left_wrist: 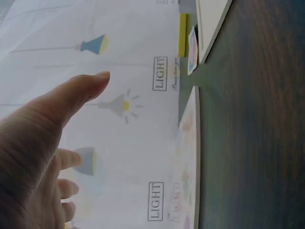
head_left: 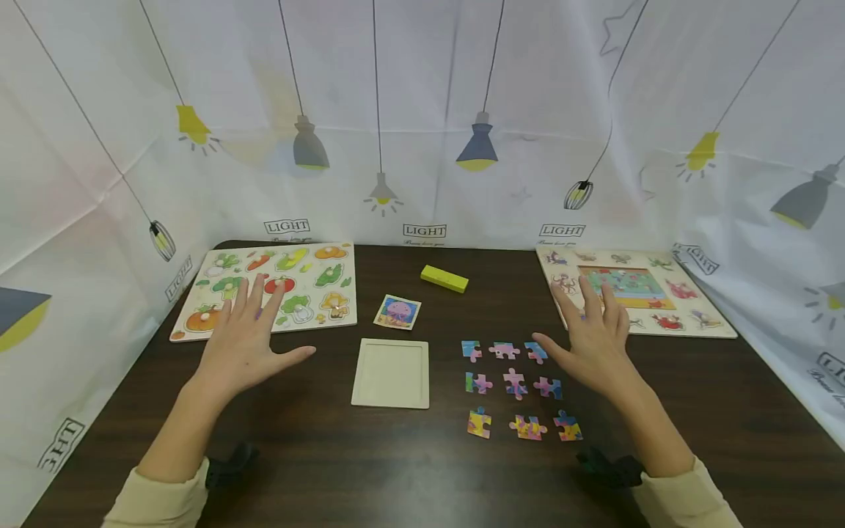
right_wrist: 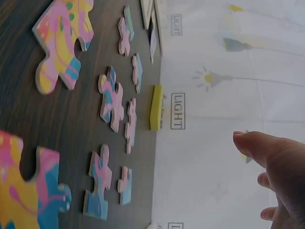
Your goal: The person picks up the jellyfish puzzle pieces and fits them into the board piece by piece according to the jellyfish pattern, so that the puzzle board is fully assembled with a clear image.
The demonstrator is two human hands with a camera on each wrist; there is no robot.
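Note:
My left hand (head_left: 245,350), fingers spread, hovers at the near edge of a vegetable puzzle board (head_left: 310,275) and holds nothing. On the other side my right hand (head_left: 597,352) is spread in the same way, just right of several loose jigsaw pieces (head_left: 515,383) laid out in rows. Between the hands lies a cream puzzle tray (head_left: 391,372) with a raised rim. Behind it is a small picture card (head_left: 398,312) showing a pink sea creature. In the right wrist view, a yellow and pink jigsaw piece (right_wrist: 59,40) appears close up.
A yellow block (head_left: 444,279) lies toward the back of the dark table (head_left: 370,469). At the right back is a sea-animal puzzle board (head_left: 686,293). A white cloth (head_left: 422,88) printed with lamps hangs behind and along both sides.

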